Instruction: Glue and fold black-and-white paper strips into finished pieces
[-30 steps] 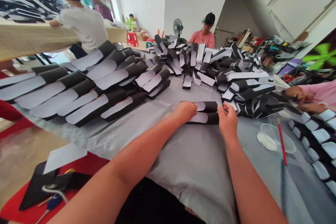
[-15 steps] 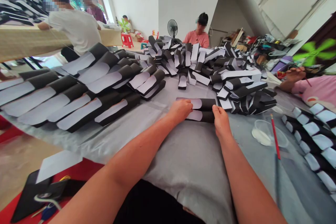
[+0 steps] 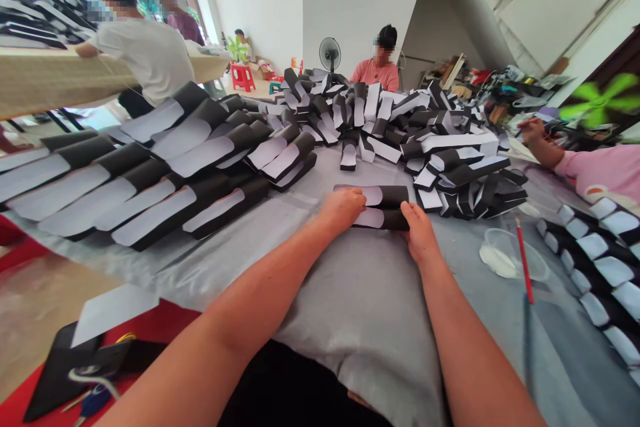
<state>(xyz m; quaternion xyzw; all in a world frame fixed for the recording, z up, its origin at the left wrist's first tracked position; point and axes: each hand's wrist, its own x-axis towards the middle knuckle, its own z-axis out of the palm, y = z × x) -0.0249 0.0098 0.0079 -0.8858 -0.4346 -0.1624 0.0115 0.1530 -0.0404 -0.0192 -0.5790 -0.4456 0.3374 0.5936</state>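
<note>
Black-and-white card strips [image 3: 373,217], two of them, lay side by side on the grey-sheeted worktop [image 3: 360,300], directly in front of me in the head view. Change noted: my right hand [image 3: 420,235] had dropped from raised fingers to a low set against the black end of the lower strip, while my left hand [image 3: 343,209] sat over the white ends of both. Neither grip was wide; both were narrow and bearing down, though I could not tell whether either had closed around the strips.

Counts: two strips under my hands; three banks of like strips, at left [image 3: 150,167], ahead [image 3: 450,133] and far right [image 3: 595,267], each too dense to count. One clear plastic bowl [image 3: 500,257] held white paste, with one red-handled brush [image 3: 524,260] just beside it. Five co-workers were in view, the nearest a person in a pink sleeve [image 3: 600,170] at right.
</note>
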